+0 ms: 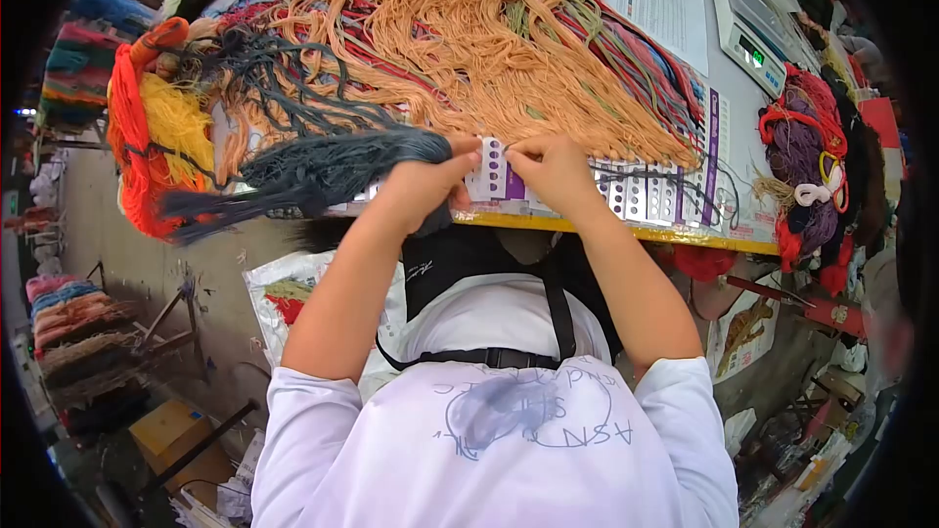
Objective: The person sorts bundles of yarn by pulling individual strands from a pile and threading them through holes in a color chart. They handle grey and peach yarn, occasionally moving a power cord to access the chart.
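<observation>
My left hand (423,186) is closed around a bundle of dark blue-grey thread (313,168), whose loose end trails left along the table edge. Its thumb and forefinger meet beside a white card with a row of punched holes (494,158). On the other side of this card, my right hand (559,176) pinches with thumb and forefinger; what lies between those fingertips is too small to make out. A large spread of light orange thread (469,29) covers the table beyond both hands. More punched cards (646,194) lie right of my right hand, with dark strands across them.
Red-orange and yellow skeins (176,117) hang over the table's left corner. A digital scale (751,51) and printed sheets (657,2) are at the back right. Purple and red skeins (812,137) hang at the right. The table's front edge (626,229) has yellow tape.
</observation>
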Demonstrator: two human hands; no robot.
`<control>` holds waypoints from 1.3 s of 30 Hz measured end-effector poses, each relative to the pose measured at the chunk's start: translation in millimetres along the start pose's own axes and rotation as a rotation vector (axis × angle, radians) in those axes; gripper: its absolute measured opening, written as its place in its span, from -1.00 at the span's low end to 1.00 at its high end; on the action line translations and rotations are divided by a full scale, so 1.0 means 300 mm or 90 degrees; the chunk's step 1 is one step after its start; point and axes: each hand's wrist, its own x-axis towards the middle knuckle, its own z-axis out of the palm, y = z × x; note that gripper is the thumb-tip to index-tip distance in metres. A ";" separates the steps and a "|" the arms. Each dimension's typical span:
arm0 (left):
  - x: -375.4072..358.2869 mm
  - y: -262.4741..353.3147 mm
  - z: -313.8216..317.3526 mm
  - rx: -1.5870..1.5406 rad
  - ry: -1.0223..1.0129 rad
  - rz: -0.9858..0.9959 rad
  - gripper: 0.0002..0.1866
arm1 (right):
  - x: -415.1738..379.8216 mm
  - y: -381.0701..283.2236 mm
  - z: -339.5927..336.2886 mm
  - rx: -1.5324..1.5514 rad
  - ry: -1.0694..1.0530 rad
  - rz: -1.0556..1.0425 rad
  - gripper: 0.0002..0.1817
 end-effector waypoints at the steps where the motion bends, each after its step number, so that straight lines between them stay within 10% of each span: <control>1: 0.012 -0.009 0.009 0.024 0.013 0.018 -0.63 | 0.002 0.001 0.012 -0.061 0.038 -0.039 -0.78; 9: 0.152 -0.071 0.073 0.290 0.047 0.074 -0.81 | 0.027 0.045 0.051 0.047 0.142 -0.044 -0.80; 15: 0.110 -0.044 0.041 -0.076 -0.064 0.054 -0.89 | 0.046 -0.005 0.016 0.246 0.049 0.141 -0.83; 23: 0.127 -0.035 0.067 -0.116 0.011 0.029 -0.89 | 0.019 -0.002 0.051 0.110 0.118 0.068 -0.87; 31: 0.132 -0.033 0.085 -0.094 0.037 0.014 -0.85 | -0.073 -0.013 0.071 -0.204 0.204 -0.278 -0.89; 38: 0.142 -0.006 -0.052 0.011 0.303 0.355 -0.97 | -0.049 -0.001 0.050 -0.115 0.182 -0.177 -0.82; 39: 0.099 0.055 -0.102 -0.078 0.357 0.234 -0.98 | -0.047 -0.003 0.046 -0.153 0.166 -0.203 -0.82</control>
